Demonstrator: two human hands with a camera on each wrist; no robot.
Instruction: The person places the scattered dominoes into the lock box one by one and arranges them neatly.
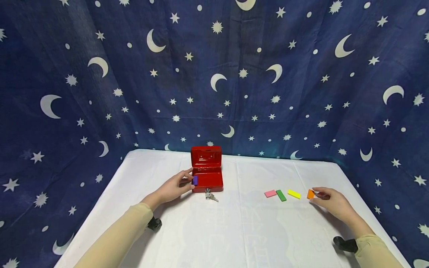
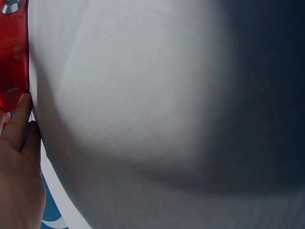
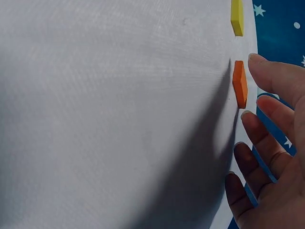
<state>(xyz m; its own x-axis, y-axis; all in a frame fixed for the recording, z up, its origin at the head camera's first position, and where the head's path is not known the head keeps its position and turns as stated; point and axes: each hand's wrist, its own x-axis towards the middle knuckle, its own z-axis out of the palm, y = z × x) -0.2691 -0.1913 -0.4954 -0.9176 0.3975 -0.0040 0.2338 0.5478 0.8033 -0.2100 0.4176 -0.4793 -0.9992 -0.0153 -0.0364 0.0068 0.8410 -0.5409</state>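
A small red metal cash box (image 1: 214,180) stands on the table with its lid (image 1: 206,157) raised. Inside, by the left wall, is a purple block (image 1: 195,180). My left hand (image 1: 175,185) touches the box's left side, fingers spread along it; the left wrist view shows the hand (image 2: 19,167) with a fingertip at the red edge. At the box's front hangs a lock with keys (image 1: 211,195). On the right, my right hand (image 1: 335,204) is around an orange block (image 1: 310,194). In the right wrist view its relaxed fingers stand apart from the orange block (image 3: 240,85).
Left of the orange block lie a yellow block (image 1: 294,194), a green block (image 1: 281,195) and a pink block (image 1: 270,193). The white-covered table (image 1: 234,230) is bounded by a dark blue curtain (image 1: 241,104) with stars and moons.
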